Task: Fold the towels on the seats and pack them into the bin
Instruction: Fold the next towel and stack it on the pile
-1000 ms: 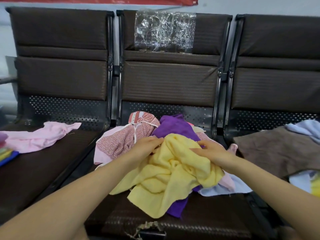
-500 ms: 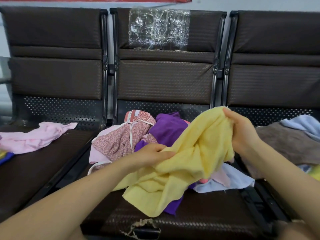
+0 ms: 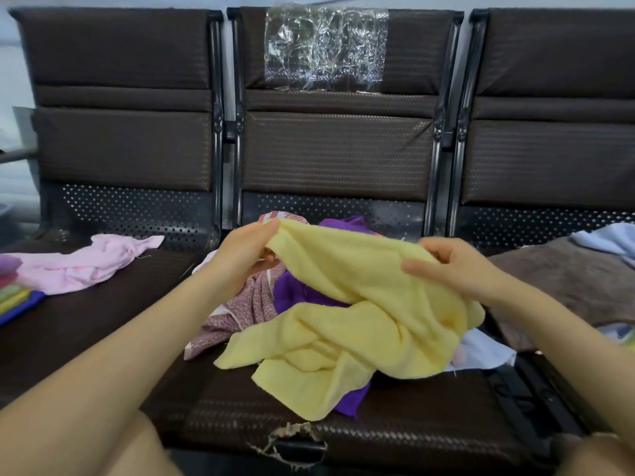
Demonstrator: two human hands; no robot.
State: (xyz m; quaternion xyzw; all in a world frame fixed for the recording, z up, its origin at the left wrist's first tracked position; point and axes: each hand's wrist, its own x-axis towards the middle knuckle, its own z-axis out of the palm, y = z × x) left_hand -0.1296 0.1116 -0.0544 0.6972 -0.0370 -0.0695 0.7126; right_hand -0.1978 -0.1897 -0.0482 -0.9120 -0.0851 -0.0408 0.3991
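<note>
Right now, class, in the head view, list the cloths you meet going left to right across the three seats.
Pink towel → patterned mauve cloth → yellow towel, held up by both hands → brown towel.

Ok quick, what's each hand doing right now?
Left hand: pinching the top edge of the yellow towel.
Right hand: fingers curled, gripping the same towel.

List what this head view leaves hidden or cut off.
- Bin: not in view.
- Purple towel: mostly covered by the yellow towel.
- Brown towel: cut by the right edge.
- Coloured stack: cut by the left edge.
- Left hand fingertips: tucked behind yellow cloth.
</note>
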